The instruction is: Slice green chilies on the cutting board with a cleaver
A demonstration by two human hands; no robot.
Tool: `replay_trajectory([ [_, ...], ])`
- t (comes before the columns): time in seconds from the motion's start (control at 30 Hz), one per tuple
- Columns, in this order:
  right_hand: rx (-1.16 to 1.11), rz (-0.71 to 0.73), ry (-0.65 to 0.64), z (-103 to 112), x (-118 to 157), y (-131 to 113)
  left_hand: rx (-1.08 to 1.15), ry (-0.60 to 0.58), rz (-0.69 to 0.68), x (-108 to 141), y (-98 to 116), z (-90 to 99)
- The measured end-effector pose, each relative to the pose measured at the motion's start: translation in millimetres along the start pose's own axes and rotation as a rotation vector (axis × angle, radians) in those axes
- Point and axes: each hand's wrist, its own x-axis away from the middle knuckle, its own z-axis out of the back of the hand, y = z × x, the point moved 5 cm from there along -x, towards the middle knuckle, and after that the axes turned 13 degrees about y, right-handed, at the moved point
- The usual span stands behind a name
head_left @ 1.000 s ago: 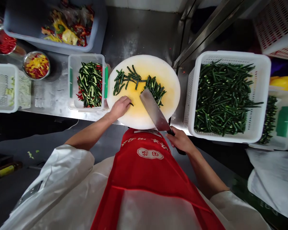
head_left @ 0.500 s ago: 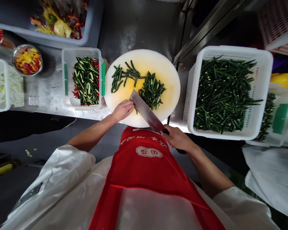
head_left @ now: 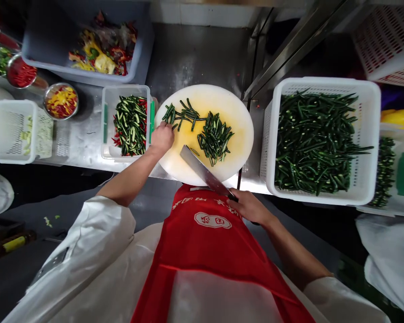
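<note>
My right hand grips the dark handle of a cleaver. Its broad blade lies low and slanted over the front of the round white cutting board. Beside the blade tip is a single piece of green chili. At the board's left side, my left hand has its fingers closed together on the near end of some long green chilies; the fingertips are partly hidden. More whole chilies lie behind. A heap of cut green chilies sits right of centre.
Left of the board stands a clear tub of cut green and red chilies. A white basket of green chilies stands right. Behind left are a grey bin with pepper scraps and a metal bowl of pepper strips.
My left hand has moved away from the blade, back and left to the whole chilies. The cleaver has come slightly nearer to me, uncovering a chili piece. The camera view has shifted.
</note>
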Motion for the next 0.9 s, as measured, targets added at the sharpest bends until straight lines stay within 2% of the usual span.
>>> replay_trajectory([
  [0.07,-0.023,-0.047,0.002,-0.5,1.5,4.9,0.010,-0.026,-0.013,6.0,3.6,0.3],
  [0.13,-0.035,-0.136,0.064,1.5,-1.0,13.2,0.025,-0.052,-0.063,22.9,14.7,3.7],
  [0.23,-0.045,-0.191,0.136,6.1,-5.0,19.0,0.126,-0.135,-0.278,61.0,43.4,6.5],
  [0.3,-0.032,-0.157,0.134,9.3,-5.9,15.2,0.239,-0.211,-0.453,86.9,62.3,4.7],
  [0.37,0.005,-0.116,0.114,12.9,-5.2,8.4,0.323,-0.245,-0.551,104.2,73.0,1.9],
  [0.5,0.071,-0.074,0.032,18.8,-2.3,-3.3,0.361,-0.211,-0.549,111.2,74.1,-2.0],
  [0.6,0.071,-0.060,-0.020,21.7,-0.5,-6.6,0.374,-0.236,-0.536,110.9,71.6,-3.8],
  [0.9,0.125,-0.087,-0.066,28.7,5.4,-4.8,0.399,-0.204,-0.517,113.6,70.8,-6.9],
])
